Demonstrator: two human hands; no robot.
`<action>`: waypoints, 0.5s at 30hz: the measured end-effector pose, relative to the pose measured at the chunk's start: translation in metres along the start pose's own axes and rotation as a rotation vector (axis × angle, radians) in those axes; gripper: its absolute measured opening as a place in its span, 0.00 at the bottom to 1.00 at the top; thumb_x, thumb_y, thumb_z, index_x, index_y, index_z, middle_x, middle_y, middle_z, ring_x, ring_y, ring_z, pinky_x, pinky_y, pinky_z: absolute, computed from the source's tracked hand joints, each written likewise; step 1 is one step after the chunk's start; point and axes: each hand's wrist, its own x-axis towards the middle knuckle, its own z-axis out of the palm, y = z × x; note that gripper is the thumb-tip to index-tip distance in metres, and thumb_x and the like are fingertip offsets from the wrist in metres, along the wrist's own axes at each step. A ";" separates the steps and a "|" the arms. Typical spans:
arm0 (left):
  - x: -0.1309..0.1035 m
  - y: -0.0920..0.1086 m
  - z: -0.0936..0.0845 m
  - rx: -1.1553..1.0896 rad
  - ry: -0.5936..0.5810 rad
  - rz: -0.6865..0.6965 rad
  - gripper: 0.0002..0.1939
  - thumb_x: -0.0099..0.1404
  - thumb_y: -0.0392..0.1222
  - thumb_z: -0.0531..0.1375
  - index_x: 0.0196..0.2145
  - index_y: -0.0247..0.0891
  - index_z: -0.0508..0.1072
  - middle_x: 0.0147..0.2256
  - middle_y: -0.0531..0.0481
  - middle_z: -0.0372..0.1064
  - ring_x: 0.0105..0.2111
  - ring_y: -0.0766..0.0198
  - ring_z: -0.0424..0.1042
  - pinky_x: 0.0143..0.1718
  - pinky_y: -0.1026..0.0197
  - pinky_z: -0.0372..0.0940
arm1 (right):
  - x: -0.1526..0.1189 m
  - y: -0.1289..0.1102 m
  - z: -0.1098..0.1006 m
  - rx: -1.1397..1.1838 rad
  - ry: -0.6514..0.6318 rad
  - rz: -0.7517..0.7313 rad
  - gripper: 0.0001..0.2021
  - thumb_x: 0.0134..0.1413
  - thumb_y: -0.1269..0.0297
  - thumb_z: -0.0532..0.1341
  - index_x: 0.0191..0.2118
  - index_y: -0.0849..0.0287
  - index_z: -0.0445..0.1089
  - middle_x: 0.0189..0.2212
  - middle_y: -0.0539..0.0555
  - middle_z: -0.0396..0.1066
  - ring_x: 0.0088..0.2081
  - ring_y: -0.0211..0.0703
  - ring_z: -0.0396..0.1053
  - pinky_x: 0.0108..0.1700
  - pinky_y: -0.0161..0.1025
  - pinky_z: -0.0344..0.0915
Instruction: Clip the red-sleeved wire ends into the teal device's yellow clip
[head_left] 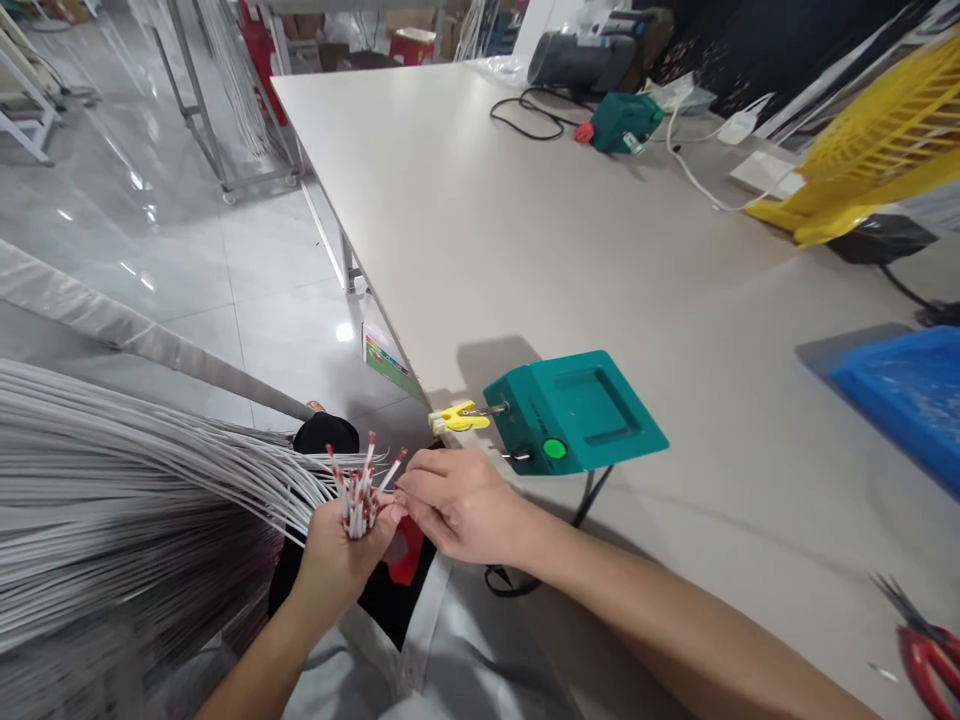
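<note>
My left hand point(341, 555) is closed around a bundle of white wires point(358, 505), whose short ends with reddish-brown tips stick up above the fist. The long part of the wires runs off to the left. Close against it, my right hand point(461, 505) has its fingers pinched at the edge of the bundle, by a wire end that is mostly hidden. Just beyond my right hand stands a green tester box point(574, 412) with a round green button. A yellow clip point(459, 417) is attached to its left side, over the table edge.
A large mass of white wires point(135, 500) hangs at the left. On the table point(420, 200) are red-handled scissors point(930, 650), a blue tray point(907, 400), a yellow fan point(877, 140), a second green device point(622, 122) and a dark motor point(577, 60). A wheeled metal rack point(206, 150) stands on the floor.
</note>
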 end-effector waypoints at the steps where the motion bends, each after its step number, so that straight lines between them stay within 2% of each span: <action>1: 0.001 0.000 0.000 0.007 0.010 0.001 0.13 0.55 0.44 0.59 0.18 0.35 0.68 0.14 0.56 0.58 0.18 0.69 0.57 0.20 0.66 0.54 | 0.000 0.000 0.000 -0.080 -0.004 -0.029 0.08 0.53 0.70 0.52 0.26 0.60 0.66 0.23 0.51 0.66 0.25 0.36 0.62 0.27 0.33 0.56; 5: 0.004 0.003 0.001 -0.023 0.065 0.009 0.11 0.55 0.44 0.59 0.20 0.35 0.69 0.14 0.57 0.58 0.17 0.69 0.57 0.20 0.66 0.54 | 0.001 -0.005 -0.003 -0.317 0.001 -0.104 0.09 0.52 0.70 0.51 0.24 0.60 0.64 0.21 0.51 0.64 0.23 0.37 0.59 0.27 0.36 0.54; 7: 0.006 0.004 0.001 -0.051 0.094 0.019 0.12 0.56 0.44 0.59 0.20 0.35 0.69 0.13 0.57 0.58 0.17 0.69 0.58 0.21 0.66 0.56 | 0.001 -0.009 -0.011 -0.344 -0.006 -0.097 0.10 0.52 0.70 0.51 0.23 0.60 0.64 0.21 0.51 0.64 0.22 0.37 0.59 0.26 0.36 0.53; 9: 0.008 0.003 0.000 -0.096 0.118 0.015 0.10 0.56 0.45 0.58 0.25 0.34 0.70 0.15 0.57 0.60 0.16 0.70 0.59 0.21 0.66 0.56 | 0.000 -0.010 -0.026 -0.333 0.032 -0.050 0.09 0.52 0.70 0.52 0.24 0.60 0.65 0.21 0.51 0.65 0.23 0.37 0.61 0.27 0.36 0.56; 12: 0.010 0.000 -0.001 -0.191 0.106 0.012 0.14 0.58 0.44 0.58 0.40 0.34 0.69 0.21 0.55 0.67 0.16 0.71 0.60 0.19 0.66 0.56 | -0.003 -0.002 -0.051 -0.429 0.172 0.003 0.07 0.53 0.66 0.56 0.36 0.62 0.69 0.32 0.55 0.71 0.36 0.44 0.66 0.40 0.40 0.61; 14: 0.012 0.000 -0.001 -0.231 0.081 0.026 0.20 0.58 0.43 0.58 0.48 0.35 0.65 0.23 0.55 0.69 0.16 0.71 0.60 0.19 0.66 0.56 | -0.003 0.008 -0.064 -0.544 0.099 0.066 0.14 0.52 0.62 0.59 0.43 0.64 0.67 0.38 0.60 0.71 0.43 0.53 0.64 0.42 0.46 0.60; 15: 0.013 0.001 0.000 -0.242 0.072 0.035 0.21 0.59 0.43 0.58 0.50 0.35 0.64 0.23 0.55 0.69 0.16 0.72 0.60 0.19 0.66 0.56 | -0.002 0.013 -0.069 -0.581 0.023 0.098 0.15 0.52 0.62 0.59 0.44 0.63 0.67 0.39 0.61 0.71 0.44 0.55 0.64 0.44 0.49 0.59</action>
